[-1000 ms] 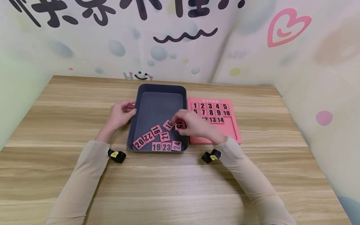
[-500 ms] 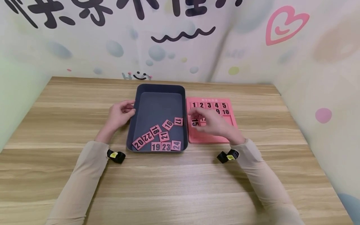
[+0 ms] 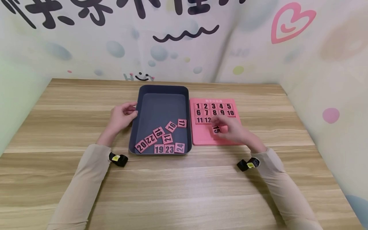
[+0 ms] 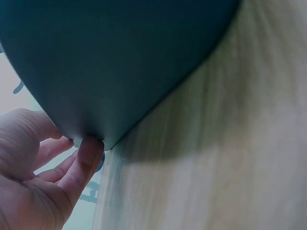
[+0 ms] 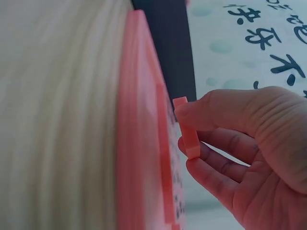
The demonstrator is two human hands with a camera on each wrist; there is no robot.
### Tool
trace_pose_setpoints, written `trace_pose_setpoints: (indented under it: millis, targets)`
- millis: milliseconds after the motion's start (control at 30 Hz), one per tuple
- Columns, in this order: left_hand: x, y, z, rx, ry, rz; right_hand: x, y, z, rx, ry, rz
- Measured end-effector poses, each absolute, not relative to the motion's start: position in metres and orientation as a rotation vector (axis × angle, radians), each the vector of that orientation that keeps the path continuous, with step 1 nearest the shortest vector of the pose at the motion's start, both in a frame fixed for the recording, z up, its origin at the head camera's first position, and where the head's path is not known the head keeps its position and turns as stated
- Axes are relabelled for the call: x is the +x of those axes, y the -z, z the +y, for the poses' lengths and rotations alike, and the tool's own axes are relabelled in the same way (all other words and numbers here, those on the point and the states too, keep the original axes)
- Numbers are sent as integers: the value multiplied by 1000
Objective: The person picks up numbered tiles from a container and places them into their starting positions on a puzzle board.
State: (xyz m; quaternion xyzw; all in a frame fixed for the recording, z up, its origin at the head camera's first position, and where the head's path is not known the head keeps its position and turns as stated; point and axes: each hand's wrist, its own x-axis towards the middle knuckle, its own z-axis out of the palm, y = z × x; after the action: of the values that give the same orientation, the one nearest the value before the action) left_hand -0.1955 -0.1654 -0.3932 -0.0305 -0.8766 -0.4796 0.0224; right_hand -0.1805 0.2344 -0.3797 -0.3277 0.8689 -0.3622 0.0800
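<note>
My right hand [image 3: 231, 128] pinches a pink number tile [image 3: 217, 129] marked 15 between thumb and fingers, low over the pink puzzle board [image 3: 201, 137]. In the right wrist view the tile [image 5: 188, 129] shows edge-on, its numbered face turned away. Rows of tiles from 1 to 12 sit along the top of the board; the fingers cover the spots right of 12. My left hand [image 3: 122, 115] grips the left side of the dark tray [image 3: 137, 110], the thumb [image 4: 86, 155] against its outer wall in the left wrist view.
Several loose tiles, such as 17 [image 3: 182, 123], 21 [image 3: 167, 138] and 20 [image 3: 141, 146], lie at the tray's near end. The board stands close against the tray's right side. A printed wall covering [image 3: 172, 64] rises behind the wooden table [image 3: 172, 191].
My right hand has carried tile 15 rightward out of the tray to over the board, turning it on the way. The left hand stays at the tray's side.
</note>
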Motion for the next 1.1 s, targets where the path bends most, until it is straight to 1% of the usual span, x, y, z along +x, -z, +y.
trace_pose_setpoints:
  millis: [333,667,767,933,1000,1100]
  targets:
    - [-197,395,-165,-81,1500,-2726,-177,390,255,-951,995,2656]
    - [-197,395,-165,-82,1502,-2725,-171,391,261,-905,962,2733]
    - [-196,394,-164,-77,1506,-2726,-167,389,260,-772,942,2835]
    - [-196,393,-165,-80,1511,-2717,-163,386,255,-435,808,2935]
    - [-196,394,-165,-83,1505,-2716,-163,385,252,-378,752,2930]
    - [-197,395,-165,-81,1496,-2722,-163,386,249,-364,707,2938]
